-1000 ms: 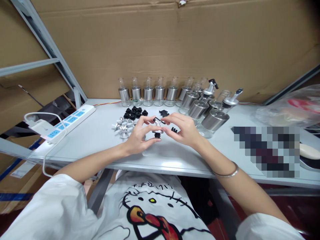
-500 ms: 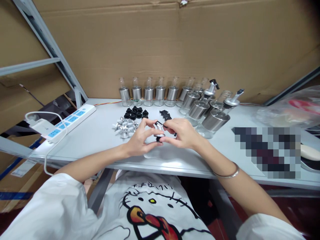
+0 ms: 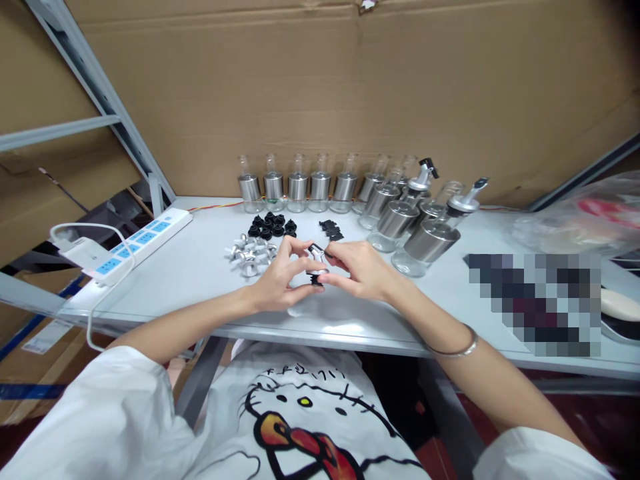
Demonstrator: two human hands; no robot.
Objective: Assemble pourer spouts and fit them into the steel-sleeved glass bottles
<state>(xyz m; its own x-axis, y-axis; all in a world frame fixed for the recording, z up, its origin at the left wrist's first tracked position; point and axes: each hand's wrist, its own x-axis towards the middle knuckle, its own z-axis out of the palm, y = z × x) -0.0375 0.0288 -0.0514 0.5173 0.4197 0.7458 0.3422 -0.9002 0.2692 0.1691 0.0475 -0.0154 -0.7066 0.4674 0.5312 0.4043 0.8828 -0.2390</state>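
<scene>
Above the front of the table, my left hand (image 3: 284,280) pinches a bottle pourer (image 3: 315,272) with its thumb and fingers. The pourer has a black cap on top, a silver spout and collar, and a black ribbed stopper below. My right hand (image 3: 364,270) is closed against its right side, the thumb near the stopper and the fingers by the cap; these fingers partly hide it. Behind my left hand lie silver spouts (image 3: 250,255) in a pile and black stoppers (image 3: 273,225) in a cluster. Small black caps (image 3: 331,230) lie behind my right hand.
Glass bottles with steel sleeves (image 3: 320,185) line the table's back. At right, a bottle (image 3: 434,239) carries a pourer, as does another behind it. A white power strip (image 3: 143,243) with a cable lies at left, a plastic bag (image 3: 565,213) at far right.
My right hand has shifted very slightly around the pourer. A dark bit seen beneath that hand before no longer shows. The left hand keeps its hold.
</scene>
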